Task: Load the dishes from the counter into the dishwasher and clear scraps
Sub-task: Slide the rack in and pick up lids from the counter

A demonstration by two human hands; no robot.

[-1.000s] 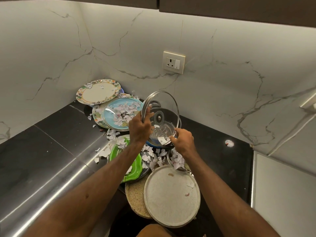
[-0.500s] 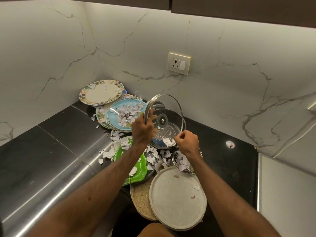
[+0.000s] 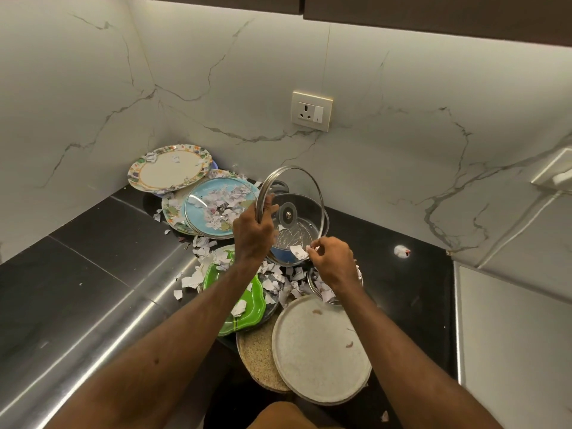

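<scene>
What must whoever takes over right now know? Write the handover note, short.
Left hand grips the glass lid by its rim, tilted above the pot.
Right hand pinches a paper scrap at the lid's lower edge.
Floral plate, blue plate, green plate and grey plate sit on the counter, most littered with scraps; a steel bowl of scraps lies under the right wrist.
Done: nothing visibly loaded; the dishwasher is out of view.
Left: clear the scraps, then load lid, pot, plates and bowl.

The right hand [image 3: 332, 264] covered most of the steel bowl [image 3: 309, 283]; I could not make out the small white blob [image 3: 401, 251] on the desk [image 3: 93, 243].
</scene>
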